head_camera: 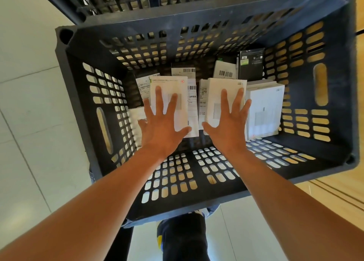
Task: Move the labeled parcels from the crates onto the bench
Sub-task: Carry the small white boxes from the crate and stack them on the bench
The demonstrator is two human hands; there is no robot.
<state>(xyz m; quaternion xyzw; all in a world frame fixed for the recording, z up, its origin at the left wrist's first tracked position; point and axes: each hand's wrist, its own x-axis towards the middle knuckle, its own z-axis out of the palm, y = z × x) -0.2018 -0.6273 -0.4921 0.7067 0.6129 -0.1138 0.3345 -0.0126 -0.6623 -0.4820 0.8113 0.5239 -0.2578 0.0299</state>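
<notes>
- The dark crate (82,110) is sitting under the person with its slotted walls rising all round, so anything inside has to be lifted straight up and over the rim; a second crate (118,2) is standing just beyond its far wall.
- The parcels are lying flat and overlapping across the far half of the crate floor, labels up, which is likely why the hands are coming down on them from above; none is on a bench, and no bench is showing.
- A white box (266,107) is resting against the right wall, and a black box (251,63) is leaning in the far right corner, both apart from the hands.
- Both forearms are reaching forward and down into the crate, roughly parallel, palms facing down.
- The left hand (163,122) is lying spread on a white parcel (169,87) left of the middle, fingers straight and fanned, thumb stretched toward the near edge of the parcel.
- The right hand (228,126) is lying spread on another white parcel (222,85) right of the middle, fingers straight and thumb reaching to its left edge.
- Neither hand is curling round anything yet; judging by the wide thumbs, each is getting ready to close on its own parcel.
</notes>
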